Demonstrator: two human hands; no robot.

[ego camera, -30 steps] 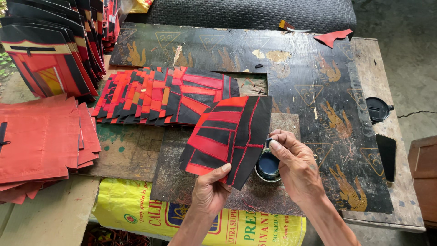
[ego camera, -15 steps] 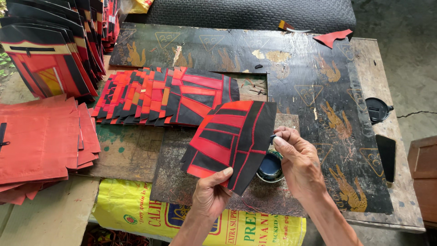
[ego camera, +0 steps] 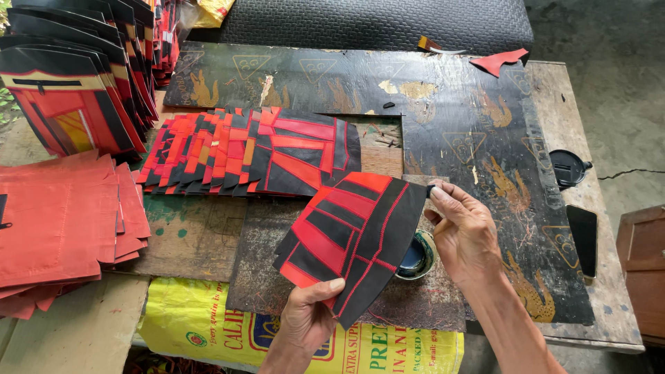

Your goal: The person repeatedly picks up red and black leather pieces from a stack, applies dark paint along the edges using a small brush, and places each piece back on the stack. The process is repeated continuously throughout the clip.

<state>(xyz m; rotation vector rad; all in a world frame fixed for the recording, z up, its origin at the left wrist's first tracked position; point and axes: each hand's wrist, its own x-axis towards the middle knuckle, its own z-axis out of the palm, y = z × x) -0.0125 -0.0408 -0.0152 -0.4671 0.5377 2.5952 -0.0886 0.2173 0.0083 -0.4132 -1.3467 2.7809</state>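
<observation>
Both hands are working one red-and-black panel: left hand is pinching its near corner, right hand is closing fingertips at its far corner, above the tin.

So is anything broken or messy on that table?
Yes. The black board covering the table is badly worn: its surface is scratched and peeling, with pale patches showing near its far edge. A stray red scrap lies alone at the far edge, away from the neat row of red-and-black pieces. Nothing looks spilled.
</observation>
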